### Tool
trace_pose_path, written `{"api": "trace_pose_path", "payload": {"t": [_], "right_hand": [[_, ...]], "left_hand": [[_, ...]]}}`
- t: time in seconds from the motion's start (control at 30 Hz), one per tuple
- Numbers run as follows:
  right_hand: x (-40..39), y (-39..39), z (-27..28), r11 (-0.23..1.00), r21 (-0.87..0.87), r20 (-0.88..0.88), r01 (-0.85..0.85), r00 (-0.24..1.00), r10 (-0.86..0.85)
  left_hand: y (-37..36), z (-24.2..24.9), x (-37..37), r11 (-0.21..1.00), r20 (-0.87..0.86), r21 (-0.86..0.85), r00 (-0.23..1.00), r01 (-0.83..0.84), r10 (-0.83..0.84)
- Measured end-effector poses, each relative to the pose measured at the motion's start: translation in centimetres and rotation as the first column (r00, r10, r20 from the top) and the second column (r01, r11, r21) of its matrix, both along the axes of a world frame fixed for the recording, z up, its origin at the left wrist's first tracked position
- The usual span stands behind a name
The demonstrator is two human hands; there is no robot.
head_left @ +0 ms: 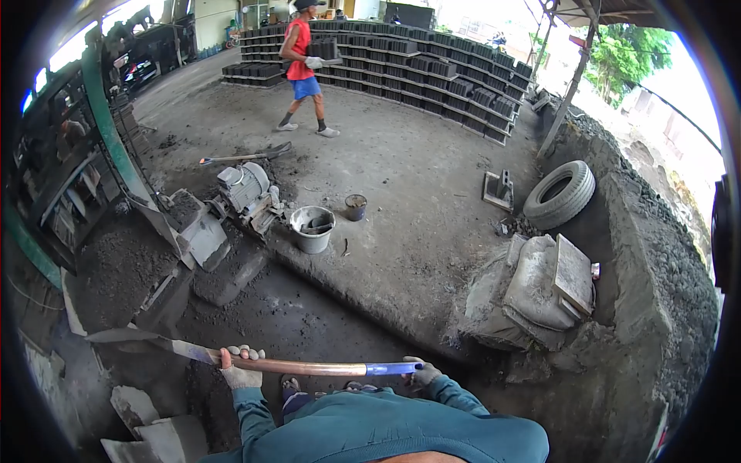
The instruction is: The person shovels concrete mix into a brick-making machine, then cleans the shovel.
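Note:
A shovel (316,368) lies nearly level across the front of my body, its blade pointing left. Gloved and closed, my left hand (242,368) wraps round the shaft close to the blade end. At the blue grip on the other end, my right hand (422,373) is closed round the handle, also gloved. The metal blade reaches the edge of a pile of dark, damp-looking mix (123,266) at the left. Whether the blade carries any material cannot be made out.
A motor (245,185), a bucket (312,241) and a small pot (356,208) stand on the raised floor ahead. Filled sacks (532,285) and a tire (561,194) are at the right. Farther back, a person (305,65) carries blocks past stacked block racks (409,73).

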State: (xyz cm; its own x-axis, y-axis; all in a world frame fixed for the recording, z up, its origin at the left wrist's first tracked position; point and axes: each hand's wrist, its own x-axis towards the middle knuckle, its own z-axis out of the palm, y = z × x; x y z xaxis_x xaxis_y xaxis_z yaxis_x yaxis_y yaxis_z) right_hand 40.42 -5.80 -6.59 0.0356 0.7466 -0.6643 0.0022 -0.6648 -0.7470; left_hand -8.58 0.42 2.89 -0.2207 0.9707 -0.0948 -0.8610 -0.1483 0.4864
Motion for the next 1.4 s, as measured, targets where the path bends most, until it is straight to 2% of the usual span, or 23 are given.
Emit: {"api": "trace_pose_path", "payload": {"t": [0.1,0.23,0.27,0.3,0.37,0.5,0.57,0.63,0.67,0.7,0.77,0.8,0.83,0.9,0.93,1.03,1.07,1.1,1.17,1.23,1.3,1.37,1.4], "right_hand": [[1.2,0.3,-0.2,1.0,-0.003,-0.154,0.022,0.988,-0.022],[2.4,2.5,0.7,0.997,-0.078,-0.198,-0.019,0.98,0.003],[2.5,3.0,0.7,0.995,-0.094,-0.209,-0.033,0.978,0.013],[2.3,3.5,0.7,0.993,-0.112,-0.221,-0.047,0.975,0.022],[1.9,3.8,0.5,0.985,-0.155,-0.255,-0.068,0.967,0.027],[0.0,4.4,0.6,0.971,-0.225,-0.285,-0.078,0.959,0.011],[-1.5,5.0,1.0,0.97,-0.235,-0.298,-0.065,0.954,-0.008],[-3.4,5.7,1.9,0.975,-0.22,-0.302,-0.036,0.953,-0.033],[-4.9,6.3,3.2,0.981,-0.192,-0.298,-0.011,0.953,-0.048],[-6.9,7.1,4.4,0.986,-0.169,-0.296,0.009,0.953,-0.06],[-14.5,8.3,11.0,0.993,-0.072,-0.27,0.096,0.956,-0.112],[-16.9,9.0,12.7,0.993,-0.047,-0.324,0.109,0.939,-0.118],[-19.5,9.3,13.9,0.992,0.027,-0.298,0.126,0.948,-0.113],[-22.9,9.8,14.5,0.986,0.038,-0.289,0.164,0.946,-0.146],[-24.2,9.9,15.2,0.996,0.061,-0.333,0.07,0.942,-0.045],[-32.2,10.5,17.1,0.975,-0.005,-0.34,0.221,0.917,-0.21],[-33.9,11.0,16.9,0.977,0.007,-0.361,0.211,0.912,-0.194],[-35.0,11.7,16.4,0.987,0.046,-0.415,0.152,0.902,-0.119],[-37.9,13.2,15.4,0.998,-0.017,-0.65,0.055,0.758,-0.053],[-42.9,14.6,15.6,1.0,0.002,-0.769,-0.003,0.64,0.003],[-51.1,14.3,20.9,0.985,0.062,-0.479,0.158,0.871,-0.11],[-49.5,15.1,19.6,0.884,0.452,-0.171,-0.123,0.96,0.221],[-49.4,15.1,23.2,0.903,0.399,-0.24,-0.16,0.932,0.271]], "left_hand": [[0.1,0.9,0.0,0.994,-0.037,0.089,0.998,0.062,-0.059],[1.2,2.4,0.1,0.975,0.0,0.151,0.986,0.162,-0.164],[1.6,2.6,0.1,0.994,0.098,0.038,0.989,0.107,-0.11],[2.1,1.9,-0.5,0.991,0.136,0.023,0.981,0.135,-0.137],[2.5,3.2,-0.4,0.989,0.154,-0.109,0.985,0.098,-0.081],[4.1,3.6,-2.6,0.989,0.156,0.034,0.977,0.141,-0.145],[5.5,4.5,-3.9,1.0,0.173,-0.013,0.985,0.028,-0.025],[7.3,5.2,-6.4,0.978,0.156,-0.147,0.973,-0.147,0.17],[8.5,5.7,-8.3,0.952,0.12,-0.255,0.971,-0.171,0.207],[9.9,4.8,-11.1,0.943,0.12,-0.287,0.971,-0.167,0.208],[12.7,2.3,-17.4,0.923,0.117,-0.35,0.971,-0.157,0.21],[13.7,2.5,-19.8,0.937,0.167,-0.325,0.968,-0.127,0.189],[14.5,2.8,-22.1,0.94,0.161,-0.317,0.969,-0.127,0.185],[15.1,3.1,-25.7,0.945,0.158,-0.305,0.973,-0.115,0.169],[15.6,3.0,-27.4,0.943,0.148,-0.31,0.974,-0.117,0.169],[16.8,2.8,-33.4,0.95,0.151,-0.276,0.969,-0.147,0.194],[17.6,3.3,-35.3,0.953,0.162,-0.279,0.973,-0.117,0.167],[18.7,3.9,-37.2,0.952,0.13,-0.274,0.975,-0.14,0.181],[20.2,4.9,-40.5,0.945,0.07,-0.274,0.976,-0.18,0.207],[22.1,5.3,-44.9,0.946,-0.014,-0.257,0.979,-0.198,0.202],[23.6,6.2,-48.0,0.907,-0.107,-0.262,0.944,-0.33,0.312],[25.2,5.9,-50.4,0.849,-0.195,-0.294,0.897,-0.439,0.397],[24.3,7.9,-49.0,0.864,-0.139,-0.312,0.919,-0.394,0.369]]}}
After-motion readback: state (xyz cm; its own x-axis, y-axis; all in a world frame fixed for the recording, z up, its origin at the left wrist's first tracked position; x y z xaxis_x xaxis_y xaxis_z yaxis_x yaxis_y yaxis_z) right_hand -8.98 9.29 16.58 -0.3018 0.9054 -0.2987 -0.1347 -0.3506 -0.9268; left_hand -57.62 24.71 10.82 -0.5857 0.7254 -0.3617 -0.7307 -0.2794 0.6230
